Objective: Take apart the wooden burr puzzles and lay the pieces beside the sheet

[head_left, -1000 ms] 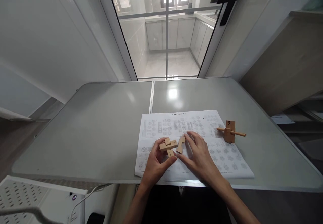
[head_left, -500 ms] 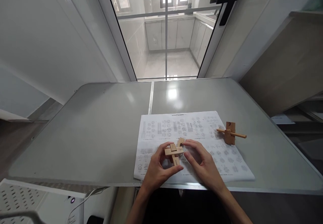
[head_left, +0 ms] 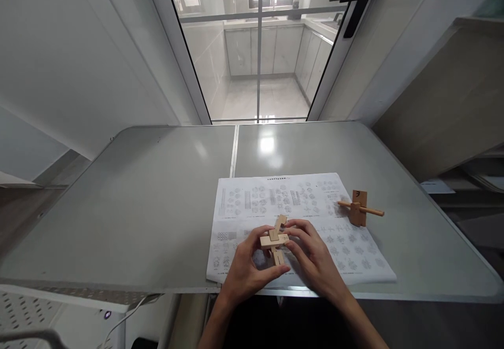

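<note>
Both my hands hold a pale wooden interlocking puzzle [head_left: 274, 240] of crossed bars just above a printed instruction sheet [head_left: 252, 204]. My left hand [head_left: 248, 269] pinches it from the left and below, thumb under the lower bar. My right hand [head_left: 313, 257] grips its right side with curled fingers. A slanted wooden piece sticks up at the puzzle's top.
A second darker wooden puzzle [head_left: 359, 208], a block with a rod through it, stands at the sheet's right edge. The grey table [head_left: 149, 197] runs to a glass door behind. A white perforated object [head_left: 35, 317] sits low on the left, a cabinet [head_left: 452, 97] on the right.
My right hand has brought the loose wooden piece onto the cross held by my left hand. Both hands and the puzzle have drifted slightly towards me.
</note>
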Demonstrator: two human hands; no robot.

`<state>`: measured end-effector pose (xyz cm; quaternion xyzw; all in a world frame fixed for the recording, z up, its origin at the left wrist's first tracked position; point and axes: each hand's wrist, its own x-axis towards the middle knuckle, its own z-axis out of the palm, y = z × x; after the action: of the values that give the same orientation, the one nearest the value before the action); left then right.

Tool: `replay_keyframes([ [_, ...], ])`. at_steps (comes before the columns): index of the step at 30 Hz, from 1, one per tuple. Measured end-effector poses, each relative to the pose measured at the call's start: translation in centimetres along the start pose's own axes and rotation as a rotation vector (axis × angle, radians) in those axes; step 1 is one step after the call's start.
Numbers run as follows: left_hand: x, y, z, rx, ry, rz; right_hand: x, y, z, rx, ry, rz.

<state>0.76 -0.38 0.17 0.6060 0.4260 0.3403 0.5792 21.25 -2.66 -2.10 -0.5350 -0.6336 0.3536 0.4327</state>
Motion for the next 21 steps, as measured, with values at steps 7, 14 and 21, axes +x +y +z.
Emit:
replay_keyframes([
  [7, -0.02, 0.08, 0.08, 0.06, 0.001, 0.015, -0.15, -0.11, 0.05, 0.018, -0.028, 0.006],
  [14, -0.13, 0.29, 0.31, 0.176, -0.041, 0.013, -0.17, -0.04, 0.28, 0.041, -0.061, 0.02],
  [21, -0.1, 0.2, 0.16, 0.037, -0.012, 0.016, -0.21, -0.21, 0.1, 0.052, -0.111, -0.035],
])
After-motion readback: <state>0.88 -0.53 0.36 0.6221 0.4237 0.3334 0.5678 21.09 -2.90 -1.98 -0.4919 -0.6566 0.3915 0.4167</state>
